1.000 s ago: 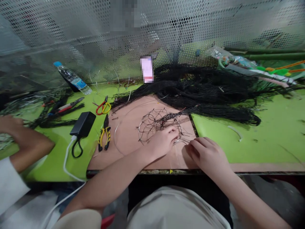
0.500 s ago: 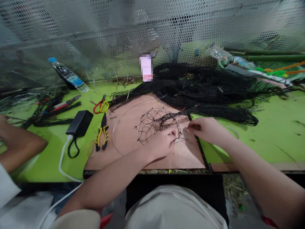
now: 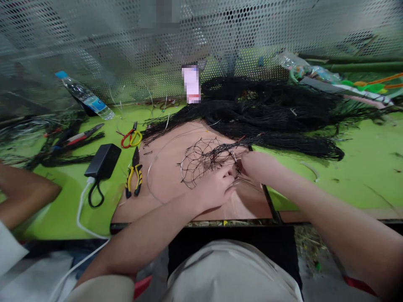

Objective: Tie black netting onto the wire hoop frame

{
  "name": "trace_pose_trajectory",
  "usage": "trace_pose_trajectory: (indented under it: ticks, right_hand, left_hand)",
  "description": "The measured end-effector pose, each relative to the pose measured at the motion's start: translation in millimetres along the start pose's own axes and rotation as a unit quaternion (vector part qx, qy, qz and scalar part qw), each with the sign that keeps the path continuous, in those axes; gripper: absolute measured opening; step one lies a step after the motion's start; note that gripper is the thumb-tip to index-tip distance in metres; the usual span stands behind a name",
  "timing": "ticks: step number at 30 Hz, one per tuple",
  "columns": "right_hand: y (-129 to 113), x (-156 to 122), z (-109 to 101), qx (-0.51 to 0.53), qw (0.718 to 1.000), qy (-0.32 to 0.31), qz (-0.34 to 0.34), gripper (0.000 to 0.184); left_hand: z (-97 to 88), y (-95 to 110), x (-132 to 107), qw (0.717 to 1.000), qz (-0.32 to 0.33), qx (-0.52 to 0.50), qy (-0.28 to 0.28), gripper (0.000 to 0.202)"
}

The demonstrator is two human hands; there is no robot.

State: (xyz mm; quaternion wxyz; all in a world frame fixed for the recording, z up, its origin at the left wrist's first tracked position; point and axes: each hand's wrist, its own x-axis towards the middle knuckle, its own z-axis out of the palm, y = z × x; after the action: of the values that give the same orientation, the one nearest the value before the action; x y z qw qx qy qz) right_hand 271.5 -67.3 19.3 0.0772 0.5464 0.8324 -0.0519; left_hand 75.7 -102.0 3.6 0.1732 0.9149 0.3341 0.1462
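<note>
A round wire hoop with black netting over it lies on the pinkish-brown board. My left hand is closed on the hoop's near right edge, thumb and fingers pinched together. Right against it, my right hand is closed at the same stretch of rim; its fingertips are mostly hidden, and what they pinch cannot be made out. A strand of the net runs back to the big heap of black net behind the board.
Yellow-black pliers, red-yellow scissors and a black power bank with a white cable lie left. Behind are a water bottle, a phone and a perforated metal screen. Another person's arm rests far left.
My right hand has moved left and now meets my left hand at the hoop's rim. The left hand holds its place. The view has shifted slightly.
</note>
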Motion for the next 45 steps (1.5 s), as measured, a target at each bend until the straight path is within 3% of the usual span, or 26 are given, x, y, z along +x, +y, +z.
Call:
trace_pose_trajectory:
  ticks: [7, 11, 14, 17, 21, 24, 26, 30, 33, 37, 42, 45]
  right_hand:
    - [12.0, -5.2, 3.8, 0.042, 0.999, 0.027, 0.006, 0.019]
    - [30.6, -9.8, 3.1, 0.209, 0.976, 0.056, 0.03, 0.015]
    - [35.1, -20.5, 3.9, 0.403, 0.912, 0.073, 0.031, 0.02]
    - [22.7, -37.9, 6.6, 0.554, 0.83, 0.064, 0.02, 0.021]
    - [-2.5, -62.3, 14.0, 0.676, 0.734, 0.063, 0.03, 0.022]
    - [-12.3, -76.4, 20.9, 0.719, 0.69, 0.073, 0.04, 0.022]
    - [-14.3, -83.2, 24.5, 0.714, 0.693, 0.074, 0.06, 0.027]
    - [-15.7, -88.9, 26.8, 0.666, 0.734, 0.11, 0.081, 0.024]
    - [-17.8, -87.7, 24.8, 0.633, 0.757, 0.156, 0.048, 0.017]
    - [-20.0, -82.7, 23.2, 0.58, 0.796, 0.174, 0.016, 0.016]
    - [-21.1, -73.9, 27.9, 0.459, 0.859, 0.224, -0.037, 0.013]
    - [-27.4, -70.5, 32.5, 0.386, 0.88, 0.268, -0.077, 0.017]
  left_hand:
    - [2.1, -3.5, 1.2, 0.999, -0.008, -0.041, 0.009, 0.015]
    - [1.0, -2.8, 1.5, 0.998, -0.007, -0.06, 0.023, 0.013]
    - [-0.1, -1.7, 0.7, 0.998, -0.005, -0.057, 0.016, 0.011]
    - [0.4, -1.1, -0.8, 0.999, -0.002, -0.043, 0.001, 0.013]
    - [-0.2, -1.9, -2.2, 1.0, 0.012, -0.023, -0.003, 0.014]
    - [-4.7, -0.5, -2.6, 0.999, 0.041, 0.013, -0.015, 0.014]
    - [-7.9, 2.8, -2.7, 0.996, 0.061, 0.051, -0.026, 0.016]
    - [-7.6, 12.8, -2.8, 0.992, 0.059, 0.108, -0.029, 0.019]
    - [-2.1, 19.2, -2.7, 0.995, 0.009, 0.101, -0.01, 0.019]
    - [5.7, 24.3, -0.9, 0.993, -0.058, 0.104, -0.005, 0.019]
    - [10.0, 27.0, 3.4, 0.986, -0.099, 0.136, -0.021, 0.021]
    - [7.7, 28.5, 5.0, 0.985, -0.13, 0.113, -0.023, 0.016]
